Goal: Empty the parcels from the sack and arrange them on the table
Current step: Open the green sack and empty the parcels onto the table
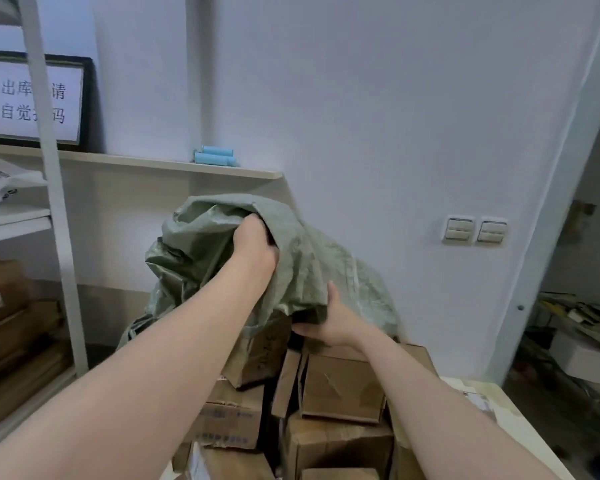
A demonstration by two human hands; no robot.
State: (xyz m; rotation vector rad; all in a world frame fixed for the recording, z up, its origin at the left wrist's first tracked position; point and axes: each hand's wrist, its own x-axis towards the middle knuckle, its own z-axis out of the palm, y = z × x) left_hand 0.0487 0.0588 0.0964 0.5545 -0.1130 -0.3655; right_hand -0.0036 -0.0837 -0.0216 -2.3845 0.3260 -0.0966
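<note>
Brown cardboard parcels [340,389] lie in a heap at the bottom, closest to the person. Some sit flat and some are tipped on their sides. They rest on a pale table [520,434], and a bit of its bare top shows on the right.

Just above the heap, the right hand [336,323] holds the low edge of a green sack [305,268]. Its thumb points up against the cloth and its fingers curl under.

Higher up, the left hand [255,242] is clenched tight round a bunch of the sack near its top. The sack hangs all crumpled over the heap. 1 tipped parcel with dark writing [260,355] pokes out from under it.

Behind the sack is a pale shelf [153,165] with some blue rolls [215,156] on it. At the far left of the shelf stands a sign in a dark frame [32,98]. More brown boxes [0,292] sit low down on the left. 2 white switches [475,230] are on the wall to the right.
</note>
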